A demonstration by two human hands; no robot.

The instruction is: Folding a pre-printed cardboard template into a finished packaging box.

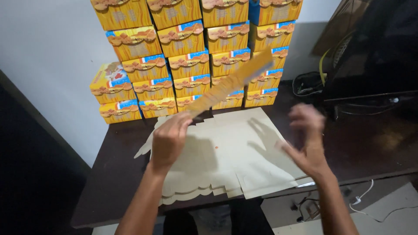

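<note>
My left hand (pixel 169 138) grips one end of a flat, unfolded yellow carton blank (pixel 230 82) and holds it edge-on above the table, its far end pointing up and to the right. My right hand (pixel 307 139) hovers open and blurred to the right, fingers spread, holding nothing. Under both hands lies a stack of flat beige carton blanks (pixel 235 152), plain side up, spread over the dark brown table (pixel 374 148).
Several folded yellow-and-blue boxes (pixel 191 56) are stacked in rows against the white wall at the back of the table. A dark object and black cables (pixel 309 85) sit at the right. White cables (pixel 365 196) lie on the floor below.
</note>
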